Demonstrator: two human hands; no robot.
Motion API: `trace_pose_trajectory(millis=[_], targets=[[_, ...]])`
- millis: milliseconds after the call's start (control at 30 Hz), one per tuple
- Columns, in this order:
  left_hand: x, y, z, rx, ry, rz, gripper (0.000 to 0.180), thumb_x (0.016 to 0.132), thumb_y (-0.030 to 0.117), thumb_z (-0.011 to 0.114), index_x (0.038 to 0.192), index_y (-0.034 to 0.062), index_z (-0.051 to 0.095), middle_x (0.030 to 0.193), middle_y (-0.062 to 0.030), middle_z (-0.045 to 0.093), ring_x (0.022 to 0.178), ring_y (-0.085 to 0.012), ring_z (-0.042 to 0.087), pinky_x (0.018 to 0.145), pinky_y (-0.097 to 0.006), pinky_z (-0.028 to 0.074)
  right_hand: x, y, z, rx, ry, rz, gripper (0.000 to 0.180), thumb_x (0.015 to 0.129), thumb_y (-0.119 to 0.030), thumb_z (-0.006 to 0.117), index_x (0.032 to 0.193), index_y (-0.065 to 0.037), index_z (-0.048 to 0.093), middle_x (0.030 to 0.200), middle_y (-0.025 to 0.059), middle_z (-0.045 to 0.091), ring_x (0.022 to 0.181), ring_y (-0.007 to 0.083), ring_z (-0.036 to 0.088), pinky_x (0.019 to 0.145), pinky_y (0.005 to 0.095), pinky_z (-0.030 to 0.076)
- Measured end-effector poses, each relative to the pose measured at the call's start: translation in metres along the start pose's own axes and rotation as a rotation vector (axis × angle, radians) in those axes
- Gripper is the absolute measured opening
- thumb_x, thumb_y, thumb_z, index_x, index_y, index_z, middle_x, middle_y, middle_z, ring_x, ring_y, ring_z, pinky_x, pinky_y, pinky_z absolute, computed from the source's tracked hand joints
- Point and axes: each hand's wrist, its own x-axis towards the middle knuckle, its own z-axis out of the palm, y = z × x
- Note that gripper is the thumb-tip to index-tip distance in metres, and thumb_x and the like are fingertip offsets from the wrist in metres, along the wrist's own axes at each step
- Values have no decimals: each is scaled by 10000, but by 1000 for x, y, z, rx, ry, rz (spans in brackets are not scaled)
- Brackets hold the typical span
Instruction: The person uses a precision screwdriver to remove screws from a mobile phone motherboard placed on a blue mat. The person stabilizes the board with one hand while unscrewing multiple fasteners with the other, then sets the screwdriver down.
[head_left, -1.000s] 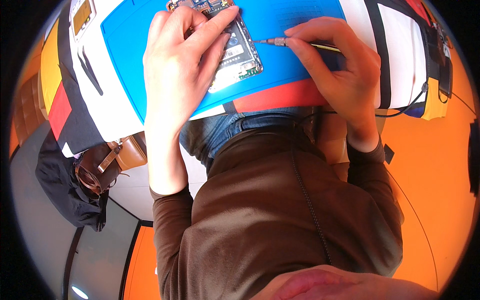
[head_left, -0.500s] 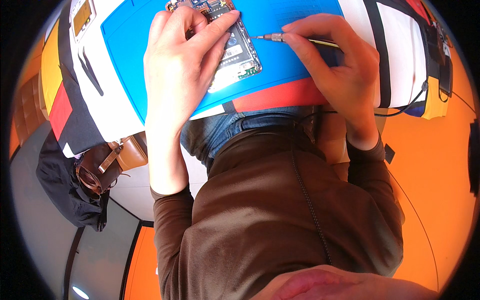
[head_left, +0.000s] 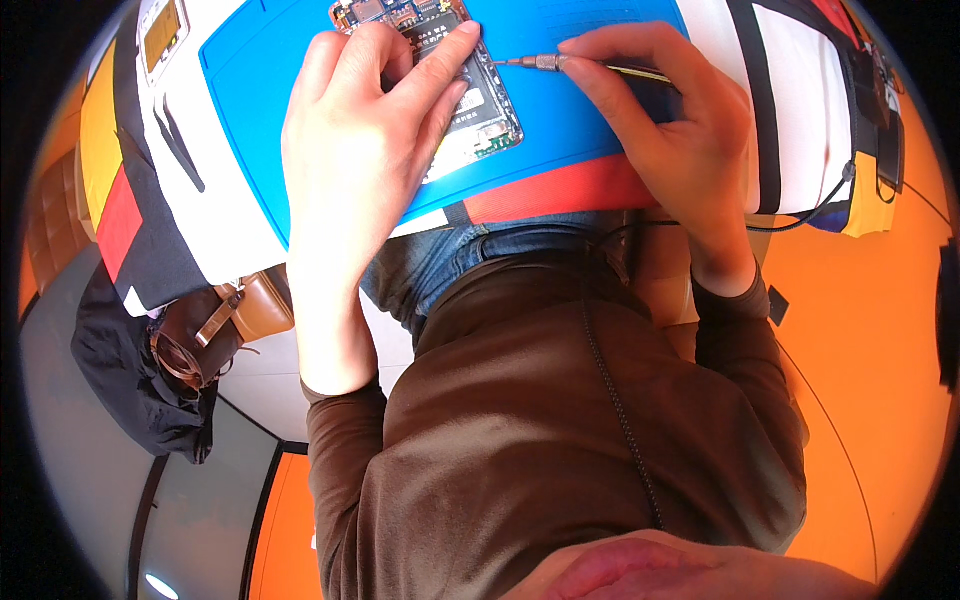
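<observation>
An opened phone (head_left: 497, 136) lies on a blue mat (head_left: 255, 110), its black battery and green circuit boards bare. My left hand (head_left: 345, 150) rests over its left side and holds it. One fingertip presses near the phone's upper right edge, and the other fingers hide part of the battery. Between the thumb and fingers of my right hand (head_left: 690, 120) is a thin precision screwdriver (head_left: 545, 62), held almost level. Its tip is at the phone's right edge; whether it touches is too small to tell.
Black tweezers (head_left: 180, 145) lie left of the mat on a colour-blocked tablecloth (head_left: 225, 235). Beyond them is a white device with a yellowish screen (head_left: 163, 40). A black cable (head_left: 825, 210) hangs along the table's right side. Brown and black bags (head_left: 215, 315) are below at left.
The screwdriver and my right hand have shifted slightly left and away from me, bringing the tip up along the phone's right edge. My left hand has moved a little, still on the phone.
</observation>
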Motion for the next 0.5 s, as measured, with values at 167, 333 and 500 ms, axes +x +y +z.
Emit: trace_pose_trajectory(millis=[167, 333, 500], targets=[[-5, 2, -3, 14, -5, 26, 388, 855, 267, 840, 1240, 242, 797, 895, -13, 505, 837, -211, 509, 736, -329, 493, -2, 3, 0, 44, -8, 59, 105, 952, -50, 788, 1051, -26, 763, 991, 51, 803, 913, 142, 777, 836, 250, 601], [-10, 5, -6, 8, -43, 25, 420, 845, 304, 836, 1258, 251, 789, 915, -14, 505, 843, -211, 498, 740, -329, 491, -3, 9, 2, 85, 7, 31, 108, 951, -43, 786, 1057, -29, 768, 1000, 49, 801, 924, 145, 775, 854, 249, 599], [-12, 7, -8, -1, -54, 18, 438, 836, 311, 835, 1267, 250, 785, 921, -13, 500, 846, -211, 492, 745, -329, 489, -6, 10, 3, 113, 19, 47, 110, 950, -27, 781, 1058, -21, 767, 1007, 47, 800, 930, 137, 769, 865, 247, 597]])
